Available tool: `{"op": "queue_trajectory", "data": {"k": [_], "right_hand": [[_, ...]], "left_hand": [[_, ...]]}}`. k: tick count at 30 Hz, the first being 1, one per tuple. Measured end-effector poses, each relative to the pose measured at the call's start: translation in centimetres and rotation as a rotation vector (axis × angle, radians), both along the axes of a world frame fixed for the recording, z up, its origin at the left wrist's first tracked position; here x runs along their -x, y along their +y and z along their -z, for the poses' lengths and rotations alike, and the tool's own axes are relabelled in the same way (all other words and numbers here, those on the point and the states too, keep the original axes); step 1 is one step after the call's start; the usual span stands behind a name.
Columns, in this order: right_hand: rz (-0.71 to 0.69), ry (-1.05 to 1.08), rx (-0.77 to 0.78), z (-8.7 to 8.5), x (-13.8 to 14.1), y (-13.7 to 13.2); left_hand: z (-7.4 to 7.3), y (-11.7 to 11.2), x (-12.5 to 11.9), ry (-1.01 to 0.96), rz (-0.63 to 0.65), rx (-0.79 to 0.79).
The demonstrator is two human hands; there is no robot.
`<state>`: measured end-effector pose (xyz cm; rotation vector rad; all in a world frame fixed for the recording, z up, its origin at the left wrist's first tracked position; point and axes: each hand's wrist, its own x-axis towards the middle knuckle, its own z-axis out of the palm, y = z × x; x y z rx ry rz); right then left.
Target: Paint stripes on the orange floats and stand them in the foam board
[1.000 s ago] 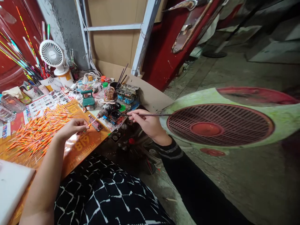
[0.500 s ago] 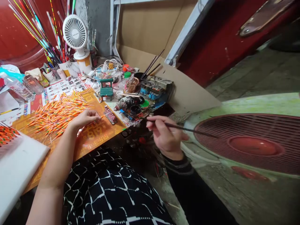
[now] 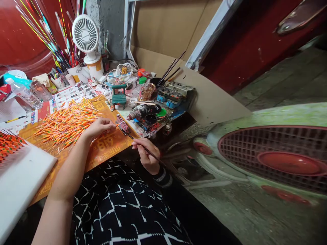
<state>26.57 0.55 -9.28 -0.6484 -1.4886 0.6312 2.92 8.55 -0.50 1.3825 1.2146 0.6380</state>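
Note:
My left hand (image 3: 100,128) pinches a small orange fishing float (image 3: 118,125) by its end, over the orange mat. The float's thin pale stem points right, across a paint-stained block (image 3: 123,124). In the fingers of my right hand (image 3: 149,156) is a slim dark paintbrush (image 3: 130,136). Its tip is close to the near end of the block; whether it touches cannot be made out. To the left of my left hand, many orange floats (image 3: 71,119) with green marks lie in a loose pile.
A white foam slab (image 3: 33,170) holding more floats stands at the left. Behind the block are a dark rotary tool (image 3: 139,111), a green miniature chair (image 3: 119,97) and paint pots (image 3: 150,119). A white fan (image 3: 85,34) stands farther back. An oval red grille (image 3: 242,146) is at the right.
My right hand has swung left with the paintbrush, from beyond the table edge to the block. My left hand still holds the float in nearly the same place. The view has shifted slightly.

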Motion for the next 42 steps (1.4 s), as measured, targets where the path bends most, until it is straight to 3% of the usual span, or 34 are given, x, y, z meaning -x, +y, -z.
{"op": "queue_trajectory", "data": {"k": [8, 15, 42], "right_hand": [[0.126, -0.021, -0.112, 2.2, 2.7, 0.7], [0.168, -0.098, -0.148, 3.6, 3.1, 1.1], [0.193, -0.168, -0.119, 3.3, 3.1, 1.0]], "left_hand": [[0.2, -0.2, -0.1, -0.012, -0.010, 0.077], [0.4, -0.2, 0.1, -0.023, -0.008, 0.084], [1.4, 0.2, 0.3, -0.052, -0.009, 0.071]]}}
